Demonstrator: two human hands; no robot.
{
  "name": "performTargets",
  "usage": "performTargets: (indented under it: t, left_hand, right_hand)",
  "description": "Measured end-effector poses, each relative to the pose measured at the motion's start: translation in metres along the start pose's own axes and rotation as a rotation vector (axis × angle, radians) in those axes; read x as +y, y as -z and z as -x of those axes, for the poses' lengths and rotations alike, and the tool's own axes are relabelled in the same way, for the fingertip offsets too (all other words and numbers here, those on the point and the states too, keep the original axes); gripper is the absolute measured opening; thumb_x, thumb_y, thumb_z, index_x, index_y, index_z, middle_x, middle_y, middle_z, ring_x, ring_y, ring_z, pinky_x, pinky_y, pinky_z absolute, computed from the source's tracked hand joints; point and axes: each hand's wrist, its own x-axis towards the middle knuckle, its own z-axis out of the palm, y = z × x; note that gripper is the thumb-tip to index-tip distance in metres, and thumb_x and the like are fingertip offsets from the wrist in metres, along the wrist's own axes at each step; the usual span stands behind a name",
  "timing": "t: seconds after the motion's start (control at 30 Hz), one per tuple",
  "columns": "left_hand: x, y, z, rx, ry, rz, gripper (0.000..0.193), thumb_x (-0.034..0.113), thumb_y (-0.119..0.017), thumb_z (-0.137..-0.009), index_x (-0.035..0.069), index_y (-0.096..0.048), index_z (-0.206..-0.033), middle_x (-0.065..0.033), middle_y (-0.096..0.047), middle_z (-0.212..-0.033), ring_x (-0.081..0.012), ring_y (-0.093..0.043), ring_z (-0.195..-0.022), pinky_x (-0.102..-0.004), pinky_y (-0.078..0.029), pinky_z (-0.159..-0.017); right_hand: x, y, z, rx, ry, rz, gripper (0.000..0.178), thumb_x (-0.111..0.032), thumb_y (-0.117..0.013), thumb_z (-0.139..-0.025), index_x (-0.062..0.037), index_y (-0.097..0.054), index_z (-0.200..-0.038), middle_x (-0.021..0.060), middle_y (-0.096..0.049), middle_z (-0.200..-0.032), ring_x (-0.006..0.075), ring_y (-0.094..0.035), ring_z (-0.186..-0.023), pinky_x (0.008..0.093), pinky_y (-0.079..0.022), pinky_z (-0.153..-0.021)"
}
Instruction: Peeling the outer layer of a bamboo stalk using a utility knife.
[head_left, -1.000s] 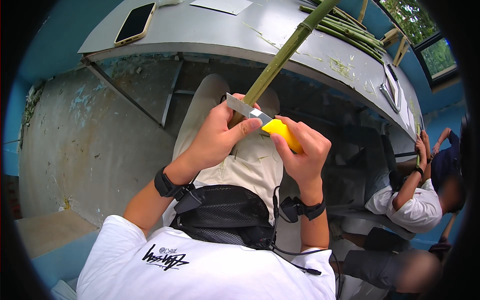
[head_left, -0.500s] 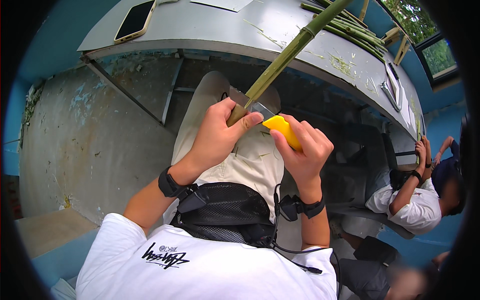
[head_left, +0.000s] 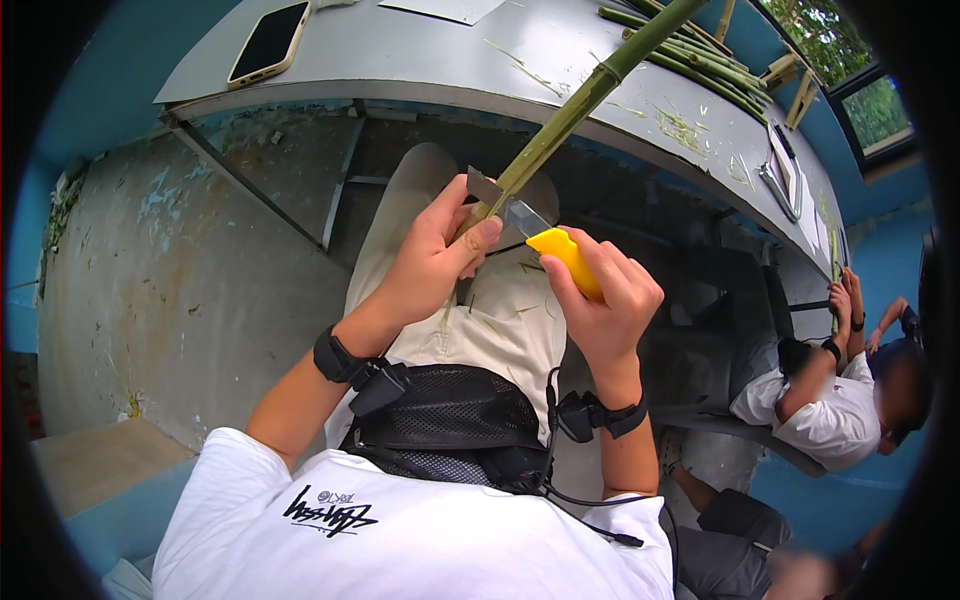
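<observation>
A long green bamboo stalk point(head_left: 570, 118) slants from over the table edge down to my lap. My left hand point(head_left: 425, 250) is closed round its lower end, the thumb lying along the near side. My right hand point(head_left: 608, 300) grips the yellow handle of a utility knife point(head_left: 567, 262). Its wide metal blade point(head_left: 527, 218) crosses the stalk just above my left thumb, and the blade's tip shows on the far left side of the bamboo. How deep the blade sits in the bamboo I cannot tell.
The grey table point(head_left: 370, 65) holds a phone point(head_left: 270, 42), a stack of bamboo sticks point(head_left: 705, 65), thin shavings point(head_left: 682, 130) and a metal-framed tool point(head_left: 782, 175). Co-workers sit on the right, one in a white shirt point(head_left: 815, 415). Cables point(head_left: 600, 500) hang by my waist pouch point(head_left: 450, 405).
My left hand has shifted slightly left and its thumb has drawn back from the blade. The bamboo and knife have barely moved. The co-worker on the right has shifted a little.
</observation>
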Motion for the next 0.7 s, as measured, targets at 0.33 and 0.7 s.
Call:
performTargets:
  t: [0.33,0.7]
  left_hand:
    - [0.012,0.008,0.000,-0.098,0.112,0.241,0.028,0.014,-0.066,-0.109,0.004,-0.054,-0.132,0.0005,-0.057,-0.088,-0.0036,-0.046,-0.063,-0.0209,-0.035,-0.056]
    - [-0.003,0.002,0.003,0.078,-0.108,-0.217,0.028,0.023,-0.080,-0.102,0.001,-0.068,-0.115,0.0079,-0.056,-0.084,0.0006,-0.043,-0.066,-0.0204,-0.032,-0.057]
  right_hand:
    - [-0.002,-0.003,0.000,-0.038,0.008,-0.023,0.035,-0.029,-0.092,-0.081,-0.0125,-0.082,-0.111,0.0006,-0.061,-0.068,0.0171,-0.049,-0.048,0.0312,-0.039,-0.049]
    - [-0.006,0.002,-0.001,-0.032,0.051,0.023,0.037,-0.032,-0.094,-0.079,-0.0134,-0.083,-0.109,-0.0003,-0.057,-0.065,0.0160,-0.045,-0.047,0.0310,-0.036,-0.048]
